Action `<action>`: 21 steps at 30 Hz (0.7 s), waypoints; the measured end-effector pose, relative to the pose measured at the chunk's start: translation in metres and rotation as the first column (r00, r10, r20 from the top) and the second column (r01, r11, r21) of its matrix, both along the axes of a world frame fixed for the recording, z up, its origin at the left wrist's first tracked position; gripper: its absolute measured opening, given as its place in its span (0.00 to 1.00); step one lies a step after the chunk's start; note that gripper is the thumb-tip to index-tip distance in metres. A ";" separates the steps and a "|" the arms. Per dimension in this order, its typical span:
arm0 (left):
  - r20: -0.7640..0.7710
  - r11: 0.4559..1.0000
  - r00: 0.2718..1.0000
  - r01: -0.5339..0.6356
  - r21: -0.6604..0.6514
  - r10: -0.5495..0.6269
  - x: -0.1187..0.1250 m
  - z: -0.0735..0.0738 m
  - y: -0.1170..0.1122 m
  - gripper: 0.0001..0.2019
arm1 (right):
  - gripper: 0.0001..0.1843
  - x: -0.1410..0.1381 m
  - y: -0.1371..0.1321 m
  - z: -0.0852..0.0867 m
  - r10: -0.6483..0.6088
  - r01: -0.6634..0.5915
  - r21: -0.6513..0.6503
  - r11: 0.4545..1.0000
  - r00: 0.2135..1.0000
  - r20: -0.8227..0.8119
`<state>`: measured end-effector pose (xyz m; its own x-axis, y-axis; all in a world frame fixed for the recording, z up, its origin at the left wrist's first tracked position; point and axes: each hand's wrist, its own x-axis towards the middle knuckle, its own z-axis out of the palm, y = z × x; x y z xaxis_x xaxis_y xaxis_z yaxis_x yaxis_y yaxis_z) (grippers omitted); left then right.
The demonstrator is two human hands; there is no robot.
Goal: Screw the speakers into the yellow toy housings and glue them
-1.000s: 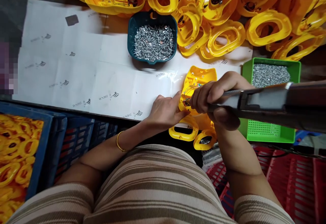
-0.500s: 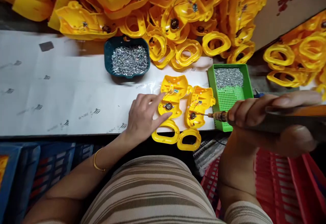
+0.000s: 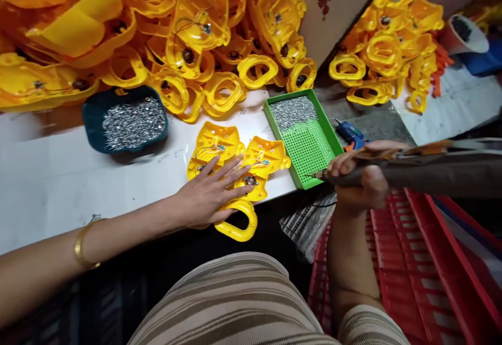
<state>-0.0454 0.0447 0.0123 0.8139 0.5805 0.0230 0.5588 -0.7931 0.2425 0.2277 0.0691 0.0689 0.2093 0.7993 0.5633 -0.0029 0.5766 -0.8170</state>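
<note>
My left hand (image 3: 204, 193) lies with its fingers spread across two yellow plastic shell halves. The left shell (image 3: 214, 138) is partly covered by the fingers; the right shell (image 3: 264, 151) shows a small circuit board, wires and a round speaker (image 3: 250, 180). A yellow oval ring (image 3: 245, 225) sits at the table's front edge beside the hand, partly hidden by it. My right hand (image 3: 358, 177) is closed around an electric screwdriver (image 3: 427, 175). Its bit points left, over the front part of the green tray (image 3: 301, 180), which holds small silvery screws (image 3: 294, 111).
A dark green bin (image 3: 94, 136) of silvery metal parts stands at left. Yellow shells and rings (image 3: 200, 26) are heaped behind, with a second heap (image 3: 384, 47) beyond a cardboard divider (image 3: 329, 10). A blue tool (image 3: 351, 133) lies past the tray. Red crates (image 3: 396, 245) stand below right.
The view has swung right. My left hand has moved across the shells towards the right one. The screwdriver's bit has left the right shell and is now over the green tray.
</note>
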 end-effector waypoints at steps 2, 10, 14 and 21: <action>-0.040 0.995 0.995 0.094 -0.012 -0.095 -0.012 0.003 0.009 0.24 | 0.12 0.000 -0.002 -0.009 0.013 -0.013 -0.027 1.000 1.000 -0.002; -0.107 0.947 0.944 0.317 0.053 -0.310 -0.053 -0.001 0.032 0.39 | 0.23 0.026 -0.018 -0.038 -0.029 0.067 -0.129 0.989 0.960 0.278; -0.072 0.947 0.949 0.311 0.082 -0.306 -0.063 -0.007 0.032 0.39 | 0.27 0.057 -0.054 -0.045 -0.332 0.371 -0.027 0.928 0.859 0.390; 0.025 0.981 0.981 0.191 0.041 -0.192 -0.078 -0.009 0.019 0.29 | 0.19 0.127 -0.054 -0.041 -0.769 0.862 0.026 0.505 0.437 0.467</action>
<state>-0.1236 0.0641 0.0036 0.9088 0.4120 0.0665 0.3888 -0.8937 0.2237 0.3544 0.0147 0.0283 0.6364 0.4637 0.6164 0.7053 -0.0263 -0.7084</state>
